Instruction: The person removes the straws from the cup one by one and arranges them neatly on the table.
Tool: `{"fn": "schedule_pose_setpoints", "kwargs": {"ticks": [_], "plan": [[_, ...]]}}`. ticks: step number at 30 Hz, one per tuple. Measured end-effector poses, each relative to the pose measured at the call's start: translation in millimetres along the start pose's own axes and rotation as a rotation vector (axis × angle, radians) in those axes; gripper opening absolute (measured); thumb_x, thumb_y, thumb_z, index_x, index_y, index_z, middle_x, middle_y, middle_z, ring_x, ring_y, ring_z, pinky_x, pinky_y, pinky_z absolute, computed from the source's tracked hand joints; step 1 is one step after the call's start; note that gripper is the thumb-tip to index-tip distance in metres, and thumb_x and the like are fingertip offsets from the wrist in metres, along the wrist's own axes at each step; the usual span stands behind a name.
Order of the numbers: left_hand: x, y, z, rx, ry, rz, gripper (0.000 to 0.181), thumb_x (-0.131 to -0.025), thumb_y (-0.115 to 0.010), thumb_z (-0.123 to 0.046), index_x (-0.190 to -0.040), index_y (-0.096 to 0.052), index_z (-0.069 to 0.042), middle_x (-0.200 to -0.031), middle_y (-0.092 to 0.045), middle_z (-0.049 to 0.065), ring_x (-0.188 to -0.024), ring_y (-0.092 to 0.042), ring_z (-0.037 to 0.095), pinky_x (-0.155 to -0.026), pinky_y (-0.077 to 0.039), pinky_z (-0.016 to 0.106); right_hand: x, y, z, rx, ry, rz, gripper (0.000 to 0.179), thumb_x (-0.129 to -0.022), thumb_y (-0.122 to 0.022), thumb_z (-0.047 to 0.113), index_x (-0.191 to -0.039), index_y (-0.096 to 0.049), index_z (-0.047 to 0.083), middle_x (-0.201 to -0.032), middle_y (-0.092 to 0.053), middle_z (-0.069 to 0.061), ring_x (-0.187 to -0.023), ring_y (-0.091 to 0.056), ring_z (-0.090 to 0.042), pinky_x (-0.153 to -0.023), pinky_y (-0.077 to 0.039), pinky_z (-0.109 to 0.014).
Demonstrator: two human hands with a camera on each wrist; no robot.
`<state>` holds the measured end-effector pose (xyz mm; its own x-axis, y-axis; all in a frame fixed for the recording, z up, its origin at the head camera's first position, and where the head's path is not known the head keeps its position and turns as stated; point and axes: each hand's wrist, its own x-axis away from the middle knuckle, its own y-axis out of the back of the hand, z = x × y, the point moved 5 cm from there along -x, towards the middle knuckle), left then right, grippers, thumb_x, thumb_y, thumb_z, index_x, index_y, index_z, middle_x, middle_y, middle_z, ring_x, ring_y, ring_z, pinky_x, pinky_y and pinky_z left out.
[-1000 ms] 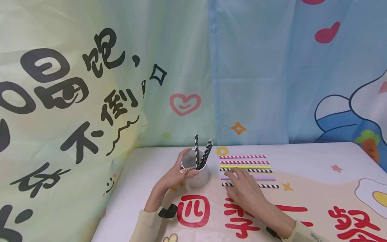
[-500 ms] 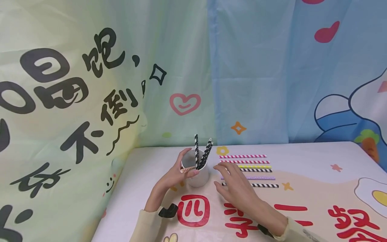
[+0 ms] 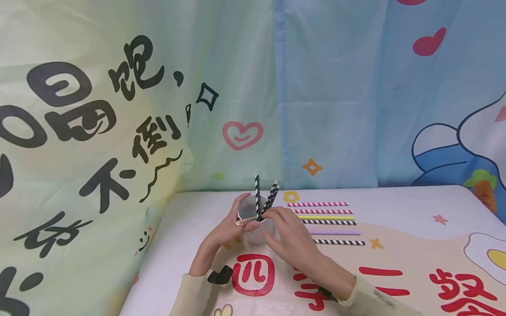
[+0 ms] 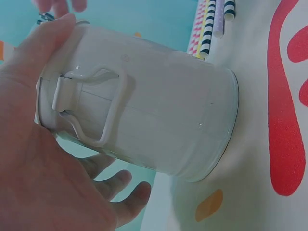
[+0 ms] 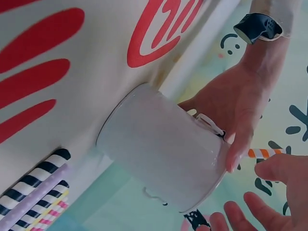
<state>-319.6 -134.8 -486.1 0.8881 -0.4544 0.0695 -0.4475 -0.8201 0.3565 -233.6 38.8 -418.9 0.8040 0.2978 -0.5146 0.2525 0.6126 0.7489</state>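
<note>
The right hand point(image 3: 292, 239), fingers parted, is hovering by the white cup's point(image 3: 254, 237) rim, apparently tending the black straws point(image 3: 258, 193) inside, likely needing a pinch next; the left hand point(image 3: 229, 227) is gripping the cup toward the table's point(image 3: 411, 210) far-left corner. Six loose straws point(image 3: 336, 223) are lying toward the far edge.

Green and blue hangings point(image 3: 328, 87) with hearts point(image 3: 428, 43) and black lettering point(image 3: 104, 193) behind and beside a pale table point(image 3: 411, 204)

Low centre in the head view, black straws point(image 3: 257, 193) have their lower ends out of sight inside the cup point(image 3: 253, 237); the right grip point(image 3: 291, 239) masks some left tips among the loose straws point(image 3: 332, 223), and at lower left in the right wrist view, those run off-frame!
</note>
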Motion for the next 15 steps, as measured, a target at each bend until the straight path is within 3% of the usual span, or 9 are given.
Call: {"fn": "schedule_pose_setpoints", "kwargs": {"ticks": [4,8,11,15], "plan": [[1.1,0.8,-3.0,0.000,-0.029,0.026,0.093,-0.088,-0.073,-0.040,-0.158,-0.014,-0.031,-0.156,-0.026,0.013,-0.140,-0.035,0.037,-0.109,-0.040,0.062,-6.7,-6.6,5.8,-0.003,0.043,-0.024,0.034,-0.084,-0.081,0.024,-0.115,-0.069,0.015,-0.119,-0.064,-0.001,-0.114,-0.059,-0.020,-0.099,-0.053,-0.042],[1.6,1.7,-3.9,0.037,-0.074,0.073,0.091,-0.090,-0.073,-0.038,-0.157,-0.011,-0.030,-0.150,-0.035,0.017,-0.128,-0.055,0.033,-0.110,-0.042,0.055,-13.8,-14.3,12.2,0.001,0.113,-0.044,0.026,-0.087,-0.078,0.024,-0.109,-0.070,0.014,-0.115,-0.065,-0.001,-0.109,-0.060,-0.020,-0.095,-0.054,-0.039],[1.4,2.7,-2.6,0.040,-0.098,0.086,0.091,-0.091,-0.071,-0.040,-0.157,-0.010,-0.029,-0.151,-0.034,0.020,-0.125,-0.060,0.034,-0.111,-0.042,0.057,-18.0,-20.1,15.5,0.029,0.142,-0.051,0.022,-0.088,-0.076,0.025,-0.106,-0.069,0.014,-0.113,-0.065,-0.001,-0.108,-0.060,-0.019,-0.094,-0.054,-0.038],[0.5,3.0,-1.8,0.023,-0.114,0.078,0.089,-0.092,-0.069,-0.035,-0.158,-0.010,-0.027,-0.154,-0.028,0.020,-0.134,-0.049,0.039,-0.112,-0.038,0.062,-21.5,-25.0,17.8,0.067,0.155,-0.072,0.020,-0.088,-0.077,0.025,-0.104,-0.069,0.015,-0.111,-0.065,-0.001,-0.106,-0.061,-0.019,-0.091,-0.055,-0.037]]}}
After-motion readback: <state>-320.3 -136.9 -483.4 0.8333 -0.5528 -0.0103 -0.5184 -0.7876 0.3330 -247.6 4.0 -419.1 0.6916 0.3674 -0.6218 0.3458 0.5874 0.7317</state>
